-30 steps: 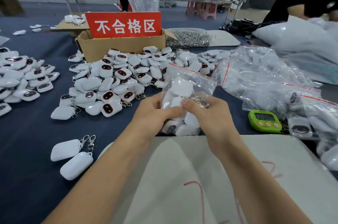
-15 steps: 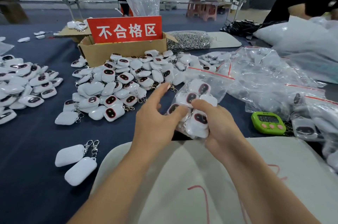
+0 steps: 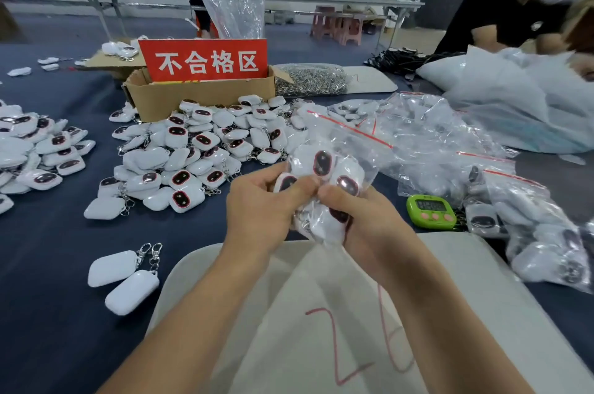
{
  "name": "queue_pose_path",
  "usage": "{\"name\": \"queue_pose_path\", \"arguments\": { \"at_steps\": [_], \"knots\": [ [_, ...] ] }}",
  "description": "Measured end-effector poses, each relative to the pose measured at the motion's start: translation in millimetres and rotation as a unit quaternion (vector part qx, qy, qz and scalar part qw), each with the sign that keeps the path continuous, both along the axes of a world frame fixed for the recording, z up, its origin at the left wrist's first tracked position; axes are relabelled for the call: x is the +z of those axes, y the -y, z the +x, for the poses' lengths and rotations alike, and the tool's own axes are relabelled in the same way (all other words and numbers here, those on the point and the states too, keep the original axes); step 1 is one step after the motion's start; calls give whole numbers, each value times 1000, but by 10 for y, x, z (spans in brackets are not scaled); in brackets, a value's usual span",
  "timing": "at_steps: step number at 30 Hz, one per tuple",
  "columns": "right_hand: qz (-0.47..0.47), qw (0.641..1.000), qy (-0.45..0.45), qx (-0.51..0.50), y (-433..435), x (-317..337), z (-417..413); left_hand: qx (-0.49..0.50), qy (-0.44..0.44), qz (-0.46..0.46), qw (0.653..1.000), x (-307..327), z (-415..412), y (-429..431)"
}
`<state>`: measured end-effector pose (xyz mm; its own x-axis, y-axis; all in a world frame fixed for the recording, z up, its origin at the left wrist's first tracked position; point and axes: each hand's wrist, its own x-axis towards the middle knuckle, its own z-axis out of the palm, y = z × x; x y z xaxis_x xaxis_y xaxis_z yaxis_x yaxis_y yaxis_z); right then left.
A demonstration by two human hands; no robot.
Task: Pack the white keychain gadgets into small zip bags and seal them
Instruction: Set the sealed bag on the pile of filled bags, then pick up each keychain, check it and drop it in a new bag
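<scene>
Zip bag (image 3: 334, 155), seemingly unsealed, pinched by left hand (image 3: 257, 210), right hand (image 3: 369, 220).

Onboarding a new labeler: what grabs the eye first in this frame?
The red sign with white characters stands in the cardboard box, centre back. Mid-frame, the left hand and right hand grip a zip bag stuffed with white gadgets. A bright green timer lies on the table just right of them.

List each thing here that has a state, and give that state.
zip bag, filled with gadgets, held.
left grip, grips the zip bag.
right grip, grips the zip bag.
cardboard box, open on top.
green timer, lying face up.
loose gadgets, heaped, unbagged.
</scene>
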<state>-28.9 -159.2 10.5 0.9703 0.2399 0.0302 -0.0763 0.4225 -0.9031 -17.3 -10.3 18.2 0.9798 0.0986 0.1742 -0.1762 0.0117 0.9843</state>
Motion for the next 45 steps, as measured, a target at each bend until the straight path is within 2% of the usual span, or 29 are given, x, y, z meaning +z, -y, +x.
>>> {"name": "queue_pose_path", "arguments": {
  "at_steps": [3, 6, 9, 14, 16, 17, 19, 21, 24, 26, 28, 32, 35, 36, 38, 42, 45],
  "knots": [
    [-7, 1000, -22, -6, 176, 32, -272, -32, -3, 27, 999, 102, -100, 112],
    [-100, 991, -59, -66, 341, 36, -554, -61, -33, 74, 995, 92, -171, 304],
    [-166, 971, -93, -144, 503, 79, -787, -125, -61, 132, 981, 70, -208, 517],
    [-240, 930, -96, -262, 849, 199, -969, -188, -20, 173, 967, 46, -305, 896],
    [-189, 929, -102, -302, 1051, 332, -910, -197, -28, 148, 969, 137, -339, 1091],
    [-162, 926, -106, -323, 1160, 435, -861, -228, -40, 101, 968, 212, -339, 1190],
    [-146, 912, -91, -373, 1425, 660, -726, -343, -53, -4, 938, 381, -327, 1380],
    [-171, 872, -70, -453, 1678, 807, -573, -403, -29, 37, 914, 439, -230, 1547],
    [-316, 783, -46, -534, 1894, 781, -442, -314, -12, 206, 927, 414, 10, 1589],
    [-436, 730, -19, -526, 1850, 664, -379, -239, -14, 260, 935, 302, 172, 1510],
    [-513, 700, 19, -497, 1685, 510, -312, -181, -31, 282, 942, 162, 296, 1380],
    [-588, 688, 126, -407, 1207, 162, -172, -87, -71, 297, 948, -121, 408, 1129],
    [-582, 730, 117, -339, 908, 20, 26, -42, -79, 299, 950, -235, 410, 967],
    [-589, 734, 103, -323, 847, 0, 116, -38, -75, 305, 949, -261, 416, 914],
    [-629, 715, 87, -291, 775, -30, 317, -36, -76, 301, 950, -307, 424, 811],
    [-714, 650, 66, -251, 752, -55, 730, -16, -88, 253, 963, -403, 426, 550],
    [-711, 640, 88, -277, 727, -59, 918, 12, -90, 219, 972, -412, 466, 369]
  ]
}}
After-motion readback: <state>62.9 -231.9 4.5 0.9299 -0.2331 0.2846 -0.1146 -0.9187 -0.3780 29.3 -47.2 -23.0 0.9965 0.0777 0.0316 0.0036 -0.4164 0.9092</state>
